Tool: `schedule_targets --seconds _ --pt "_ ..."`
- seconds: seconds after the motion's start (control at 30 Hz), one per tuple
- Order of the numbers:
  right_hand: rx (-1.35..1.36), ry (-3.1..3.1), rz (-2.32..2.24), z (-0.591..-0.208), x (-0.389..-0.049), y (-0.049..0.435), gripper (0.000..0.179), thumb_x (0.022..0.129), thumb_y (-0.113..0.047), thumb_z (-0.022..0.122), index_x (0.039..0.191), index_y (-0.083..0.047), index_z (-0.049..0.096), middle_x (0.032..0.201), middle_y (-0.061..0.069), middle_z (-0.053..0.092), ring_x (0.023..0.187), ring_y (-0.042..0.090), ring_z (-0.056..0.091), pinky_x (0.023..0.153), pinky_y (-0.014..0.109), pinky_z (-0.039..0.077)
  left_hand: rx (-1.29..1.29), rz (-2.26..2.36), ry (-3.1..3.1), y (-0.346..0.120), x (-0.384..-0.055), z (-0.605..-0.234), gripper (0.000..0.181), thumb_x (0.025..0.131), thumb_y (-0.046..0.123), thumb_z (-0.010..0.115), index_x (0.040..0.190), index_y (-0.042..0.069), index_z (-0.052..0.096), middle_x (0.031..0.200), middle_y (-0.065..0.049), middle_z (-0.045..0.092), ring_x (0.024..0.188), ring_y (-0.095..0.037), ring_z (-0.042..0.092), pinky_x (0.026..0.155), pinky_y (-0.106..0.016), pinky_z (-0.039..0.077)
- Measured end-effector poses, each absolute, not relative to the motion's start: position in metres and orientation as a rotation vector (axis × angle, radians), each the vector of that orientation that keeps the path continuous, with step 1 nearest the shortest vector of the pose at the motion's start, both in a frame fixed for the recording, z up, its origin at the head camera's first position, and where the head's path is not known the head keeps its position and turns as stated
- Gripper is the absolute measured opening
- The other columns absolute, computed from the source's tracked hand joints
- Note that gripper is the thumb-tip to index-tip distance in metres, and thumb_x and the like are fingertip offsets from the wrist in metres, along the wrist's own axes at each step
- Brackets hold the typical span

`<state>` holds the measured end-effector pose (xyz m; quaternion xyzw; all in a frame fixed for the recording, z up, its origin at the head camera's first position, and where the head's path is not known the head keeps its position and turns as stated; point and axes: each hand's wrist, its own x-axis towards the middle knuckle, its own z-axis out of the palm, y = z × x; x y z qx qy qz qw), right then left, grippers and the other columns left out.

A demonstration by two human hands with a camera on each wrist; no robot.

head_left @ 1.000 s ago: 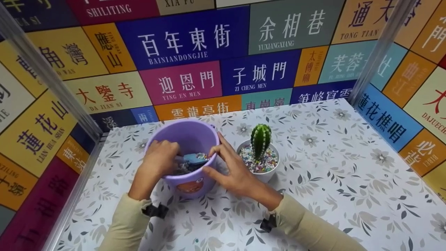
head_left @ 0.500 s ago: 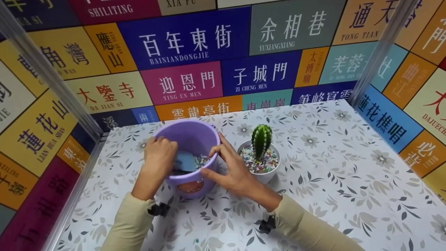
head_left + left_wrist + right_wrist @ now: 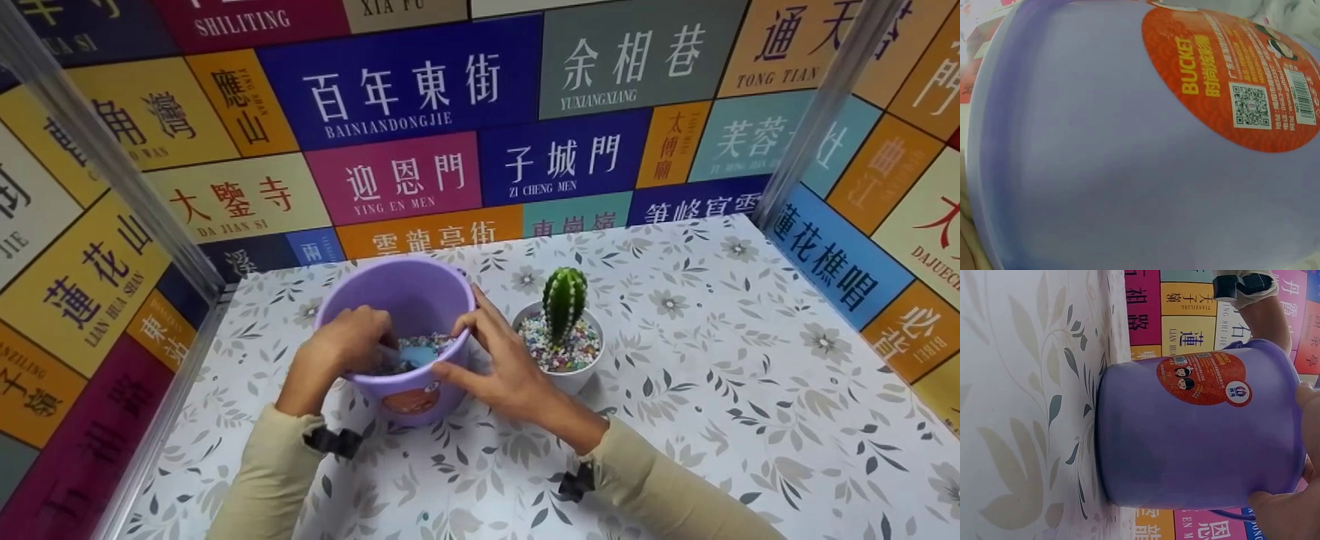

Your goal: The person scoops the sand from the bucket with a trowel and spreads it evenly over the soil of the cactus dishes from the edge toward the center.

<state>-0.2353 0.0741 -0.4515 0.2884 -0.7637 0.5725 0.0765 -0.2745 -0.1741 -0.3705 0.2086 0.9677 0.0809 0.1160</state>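
A purple bucket [image 3: 427, 296] with an orange sticker stands on the table. My left hand [image 3: 345, 345] reaches over its left rim and grips a small light-blue shovel [image 3: 418, 356], whose handle is hidden in the fingers. The blade sits low among small multicoloured pebbles [image 3: 431, 341] and darker material inside. On the right side, my right hand [image 3: 506, 367] holds the bucket's rim between thumb and fingers. In the left wrist view the bucket wall [image 3: 1100, 140] fills the picture. The right wrist view shows the bucket [image 3: 1185, 455] upright, with the right hand [image 3: 1297, 506] at its rim.
Close to the right hand stands a white pot [image 3: 577, 379] holding a green cactus [image 3: 564, 300] in multicoloured pebbles. A white leaf-patterned cloth [image 3: 712, 412] covers the table. Sign-covered panels [image 3: 405, 82] rise along the back and sides.
The left hand has turned inside the bucket; the shovel, its blade raised to view half a second ago, now lies lower in the pebbles. The right hand keeps its hold on the rim.
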Motion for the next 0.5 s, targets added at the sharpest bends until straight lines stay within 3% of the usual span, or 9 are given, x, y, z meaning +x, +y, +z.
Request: schedule_targets --seconds 0.2,0.5 --pt "0.870 -2.278 1.725 -0.4510 -0.2355 0.0738 0.045 0.090 -0.040 0.088 0.115 -0.015 0.060 0.182 0.011 0.013 0.166 0.041 0.026 0.124 0.040 0.040 0.708 0.290 2.839 -0.1792 -0.2760 -0.3713 0.020 0.089 0.003 0.078 0.107 0.007 0.086 0.107 -0.012 0.084 0.102 -0.037 0.078 0.098 -0.056 0.059" --pt "0.868 -2.253 1.756 -0.4513 -0.2358 0.0740 0.049 0.090 -0.036 0.090 0.117 -0.008 0.060 0.182 0.015 0.013 0.167 0.042 0.022 0.124 0.035 0.038 0.781 0.412 2.897 -0.1845 -0.2744 -0.3663 0.022 0.085 -0.001 0.079 0.103 0.008 0.087 0.098 -0.007 0.085 0.088 -0.028 0.074 0.089 -0.053 0.058"
